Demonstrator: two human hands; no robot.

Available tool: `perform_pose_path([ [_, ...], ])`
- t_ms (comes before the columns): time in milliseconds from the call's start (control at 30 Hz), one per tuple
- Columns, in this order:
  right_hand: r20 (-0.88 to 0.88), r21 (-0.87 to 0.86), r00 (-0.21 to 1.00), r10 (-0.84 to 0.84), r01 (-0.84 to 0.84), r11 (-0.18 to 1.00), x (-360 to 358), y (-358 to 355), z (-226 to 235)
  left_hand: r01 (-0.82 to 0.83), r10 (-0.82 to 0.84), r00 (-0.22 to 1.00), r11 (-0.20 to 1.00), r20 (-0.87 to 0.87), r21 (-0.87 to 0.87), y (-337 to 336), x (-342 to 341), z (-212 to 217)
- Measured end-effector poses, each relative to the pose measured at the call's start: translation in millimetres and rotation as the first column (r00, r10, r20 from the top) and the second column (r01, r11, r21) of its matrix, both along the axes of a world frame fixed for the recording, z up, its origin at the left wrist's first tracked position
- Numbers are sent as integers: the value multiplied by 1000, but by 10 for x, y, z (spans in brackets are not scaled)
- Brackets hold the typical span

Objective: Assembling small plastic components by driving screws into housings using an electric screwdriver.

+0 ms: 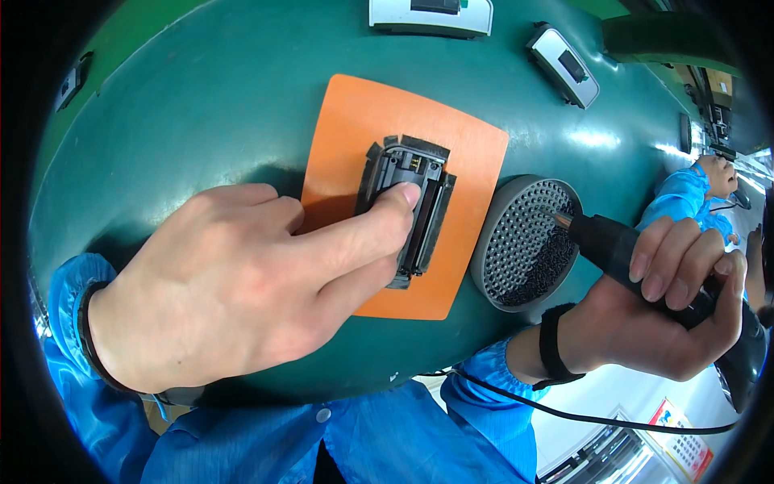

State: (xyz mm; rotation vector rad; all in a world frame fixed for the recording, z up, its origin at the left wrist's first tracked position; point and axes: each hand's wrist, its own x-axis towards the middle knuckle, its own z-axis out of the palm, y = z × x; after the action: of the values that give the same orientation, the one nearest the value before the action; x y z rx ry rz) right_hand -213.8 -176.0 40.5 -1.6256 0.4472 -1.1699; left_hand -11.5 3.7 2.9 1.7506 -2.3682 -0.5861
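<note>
My left hand (242, 274) is closed on a black rectangular plastic housing (427, 218). One fingertip presses its top face, and the far side of the grip is hidden. The housing has dark foam-like strips along its edges and small brass contacts near its far end; it lies on an orange mat (463, 145). Off to the right, my right hand (653, 315) is wrapped round a black electric screwdriver (609, 246). Its copper-coloured bit points left over a round grey dish (482, 270) with a dimpled floor. Small black screws (548, 262) are heaped along the dish's near right side.
Two grey-white devices with black parts, one at the far edge (431, 18) and one at the far right (564, 64), sit on the green table (218, 97). A black cable (564, 413) runs near my right wrist. Another person's hand (716, 176) shows at right.
</note>
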Motion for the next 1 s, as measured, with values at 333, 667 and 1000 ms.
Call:
perform_pose_path([
  [333, -24, -14, 1000, 10, -10, 1000, 49, -169, 11, 23, -25, 1000, 997, -14, -74, -187, 42, 47],
  [667, 69, 80, 997, -38, 33, 996, 151, -61, 97, -49, 65, 995, 977, 71, -209, -9, 33, -63],
  [1000, 102, -7, 992, 71, -70, 998, 642, 381, 217, 32, 11, 988, 961, 154, -274, 26, 43, -91],
])
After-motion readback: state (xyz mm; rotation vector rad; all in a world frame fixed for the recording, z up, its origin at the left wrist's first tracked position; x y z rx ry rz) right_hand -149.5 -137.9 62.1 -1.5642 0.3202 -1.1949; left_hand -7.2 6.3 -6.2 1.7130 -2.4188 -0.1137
